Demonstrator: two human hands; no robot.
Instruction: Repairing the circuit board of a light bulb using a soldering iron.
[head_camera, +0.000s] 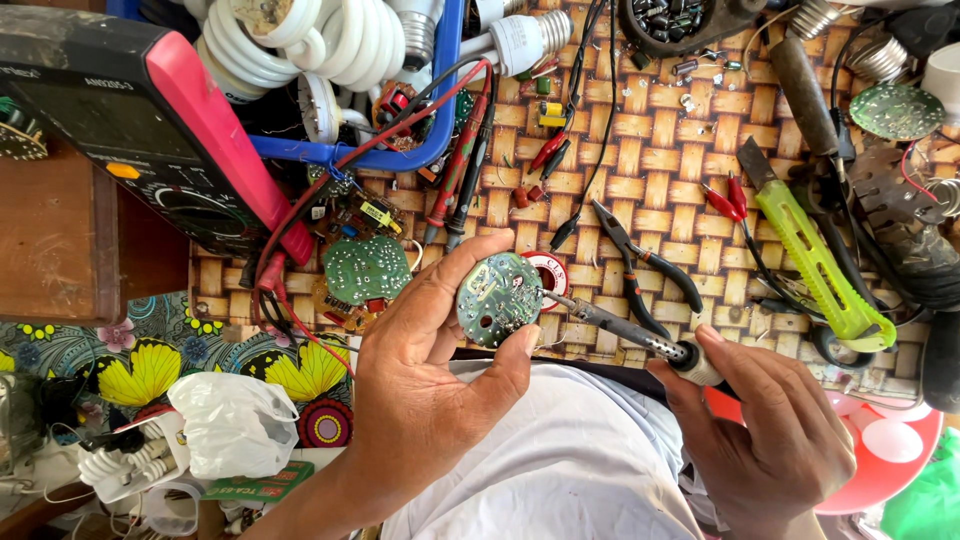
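woven mat (640, 170) | pliers (640, 265); green knife (820, 262); blue tray (440, 120); multimeter (130, 120)

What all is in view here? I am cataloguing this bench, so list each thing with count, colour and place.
round circuit board: one, green, held in left fingers
soldering iron: one, metal tip at the board, in right hand
loose circuit board: one, green, on the mat left of the held board
multimeter: one, black and red, top left
pliers: one, black handles, centre of the mat
utility knife: one, lime green, right
blue tray: one, holding white spiral bulbs, top
plastic bag: one, white, lower left
left hand: one, lower centre
right hand: one, lower right
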